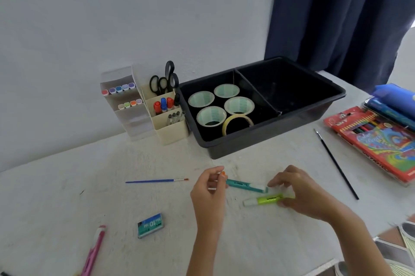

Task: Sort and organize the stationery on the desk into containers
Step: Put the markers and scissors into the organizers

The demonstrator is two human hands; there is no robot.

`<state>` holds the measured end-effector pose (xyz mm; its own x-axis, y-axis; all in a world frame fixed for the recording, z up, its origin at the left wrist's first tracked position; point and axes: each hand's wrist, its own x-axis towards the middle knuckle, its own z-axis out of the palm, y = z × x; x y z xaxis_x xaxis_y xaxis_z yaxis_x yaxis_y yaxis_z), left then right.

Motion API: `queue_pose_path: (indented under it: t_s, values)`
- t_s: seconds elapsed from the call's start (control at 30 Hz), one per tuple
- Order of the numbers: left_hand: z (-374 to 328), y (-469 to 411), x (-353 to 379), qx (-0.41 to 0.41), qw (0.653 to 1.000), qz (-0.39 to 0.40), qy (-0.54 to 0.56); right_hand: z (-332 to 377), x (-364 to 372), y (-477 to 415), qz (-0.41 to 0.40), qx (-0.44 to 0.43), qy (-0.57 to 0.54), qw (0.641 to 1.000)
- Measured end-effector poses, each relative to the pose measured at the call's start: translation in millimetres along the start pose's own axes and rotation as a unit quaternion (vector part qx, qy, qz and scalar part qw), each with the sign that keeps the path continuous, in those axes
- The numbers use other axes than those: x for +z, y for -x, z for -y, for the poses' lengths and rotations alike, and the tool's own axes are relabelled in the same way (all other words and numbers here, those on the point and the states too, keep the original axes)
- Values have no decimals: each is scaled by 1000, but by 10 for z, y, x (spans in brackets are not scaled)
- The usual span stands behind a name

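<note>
Desk during sorting, seen from the person's side. The left hand (pixel 210 188) is curled round an orange-tipped item (pixel 223 173) that is mostly hidden, so its kind cannot be told. The right hand (pixel 298 192) pinches the right end of a yellow-green highlighter (pixel 267 199). The hands are apart, and a teal highlighter (pixel 246 185) lies on the desk (pixel 56 197) between them. Its long axis runs left to right, roughly parallel to the yellow-green one. Its left end sits just beside the left fingers and its right end just beside the right fingertips; contact cannot be confirmed at either end.

The containers stand beyond the hands, against the wall.
- The black tray (pixel 265 138), straight ahead, has two compartments. The left one holds four green-cored tape rolls (pixel 211 116) and a yellowish tape roll (pixel 237 124) leaning at the near wall. The right one is too dark to read.
- The cream organiser (pixel 170 132), further left, holds scissors (pixel 165 81), red- and blue-capped sticks and pens.
- The white tiered holder (pixel 134 123), leftmost, carries rows of colour-capped markers (pixel 119 89).

Judged from this layout, the highlighters belong with the markers at far left, and the left hand is the nearer one.

Still loose on the desk are a blue paintbrush (pixel 157 180), a black paintbrush (pixel 336 163) and a staple box (pixel 150 225).
</note>
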<state>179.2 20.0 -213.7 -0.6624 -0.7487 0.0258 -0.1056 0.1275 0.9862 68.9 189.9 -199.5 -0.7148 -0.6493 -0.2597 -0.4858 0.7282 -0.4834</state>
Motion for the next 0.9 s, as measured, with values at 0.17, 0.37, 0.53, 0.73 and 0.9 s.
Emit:
queue_pose_path:
  t_s: [0.17, 0.37, 0.53, 0.73, 0.9]
  values:
    - [-20, 39, 31, 3, 1000, -9, 6, -3, -88, 58, 11, -7, -29, 1000]
    - [-93, -37, -176, 23, 995, -101, 13, 371, -158, -46, -14, -82, -214, 973]
    - [-108, -202, -557, 25, 976, -213, 31, 968, -77, -245, -56, -129, -346, 927]
    - [-111, -459, -1104, 46, 960, -270, 57, 1722, 39, -532, -55, -183, -404, 894]
    - [-193, -780, -1425, 36, 960, -265, 87, 2244, -4, -842, -135, -220, -407, 876]
